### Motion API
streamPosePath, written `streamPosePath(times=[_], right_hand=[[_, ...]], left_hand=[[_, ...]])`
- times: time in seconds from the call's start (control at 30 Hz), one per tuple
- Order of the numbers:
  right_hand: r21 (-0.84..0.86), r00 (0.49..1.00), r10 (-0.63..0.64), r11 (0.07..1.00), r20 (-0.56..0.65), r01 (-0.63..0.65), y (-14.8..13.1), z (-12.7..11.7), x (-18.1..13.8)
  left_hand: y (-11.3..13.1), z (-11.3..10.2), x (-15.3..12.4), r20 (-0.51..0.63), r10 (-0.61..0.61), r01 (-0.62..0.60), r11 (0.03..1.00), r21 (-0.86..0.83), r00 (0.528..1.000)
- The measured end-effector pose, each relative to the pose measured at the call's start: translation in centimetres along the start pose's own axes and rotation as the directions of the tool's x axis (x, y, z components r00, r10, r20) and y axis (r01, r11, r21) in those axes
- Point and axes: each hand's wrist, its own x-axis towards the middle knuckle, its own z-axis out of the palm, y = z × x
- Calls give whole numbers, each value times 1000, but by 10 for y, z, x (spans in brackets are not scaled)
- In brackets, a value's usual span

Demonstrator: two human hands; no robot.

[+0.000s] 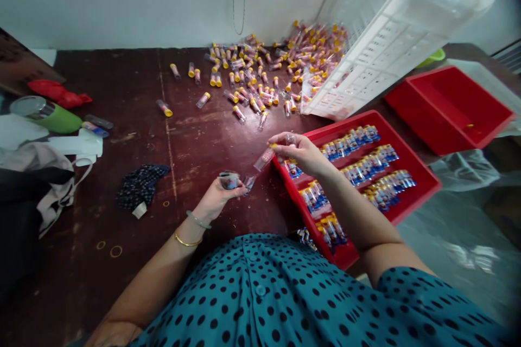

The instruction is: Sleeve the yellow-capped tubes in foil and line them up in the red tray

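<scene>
My right hand (299,152) pinches a small clear tube (264,158) of pink pieces by its yellow-capped end; the tube slants down to the left. My left hand (220,195) is closed around a small stack of printed plastic sleeves (228,180). One sleeve (249,182) sticks out from the thumb and fingertip, close to the tube's lower end; whether they touch I cannot tell. Beneath my right forearm lies a red tray (291,187) with rows of tubes in blue printed sleeves (352,143).
Many unsleeved yellow-capped tubes (252,84) spread from a tipped white basket (378,49) at the back. An empty red bin (451,108) stands at right. On the left are a green cup (52,115), a dark patterned cloth (143,187), a bag (61,179) and rubber bands (116,251).
</scene>
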Motion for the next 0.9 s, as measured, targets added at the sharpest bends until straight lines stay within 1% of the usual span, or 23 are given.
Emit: streamPosePath(times=[0.07, 0.17, 0.23, 0.3, 0.4, 0.47, 0.53, 0.6, 0.7, 0.77, 0.9], right_hand=[[39, 1000, 4, 999, 19, -5, 0, 1, 0], [43, 996, 19, 999, 82, -22, 2, 2, 0], [1, 993, 22, 1000, 116, -22, 3, 4, -1], [-84, 993, -1, 996, 122, 11, 6, 7, -3], [-175, 996, -77, 981, 50, 84, 13, 15, -7], [-159, 996, -93, 983, -17, 89, 22, 22, -11], [-117, 996, -64, 992, -62, 56, 33, 28, -17], [-93, 996, -19, 996, -85, 11, 44, 31, -25], [-68, 994, 10, 997, -111, -18, 55, 33, -40], [-77, 993, -5, 997, -120, -4, 58, 35, -51], [-140, 984, -64, 989, -168, 40, 59, 36, -66]], left_hand=[[0, 2, 1, 9, 14, -14, 1000, 5, 1000], [2, 3, 0, 19, 31, -31, 999, 9, 999], [4, 4, -1, 23, 20, -20, 1000, 3, 1000], [6, 6, -2, 35, -13, 13, 1000, -5, 999], [6, 13, -3, 60, -41, 41, 999, 7, 997], [4, 18, -4, 57, -42, 43, 999, -12, 997], [2, 23, -6, 66, -70, 74, 995, -66, 995], [0, 26, -9, 119, -126, 140, 984, -112, 985], [1, 31, -12, 201, -186, 212, 971, -113, 962], [2, 35, -12, 208, -188, 214, 971, -108, 960], [4, 48, -9, 178, -149, 170, 979, -113, 973]])
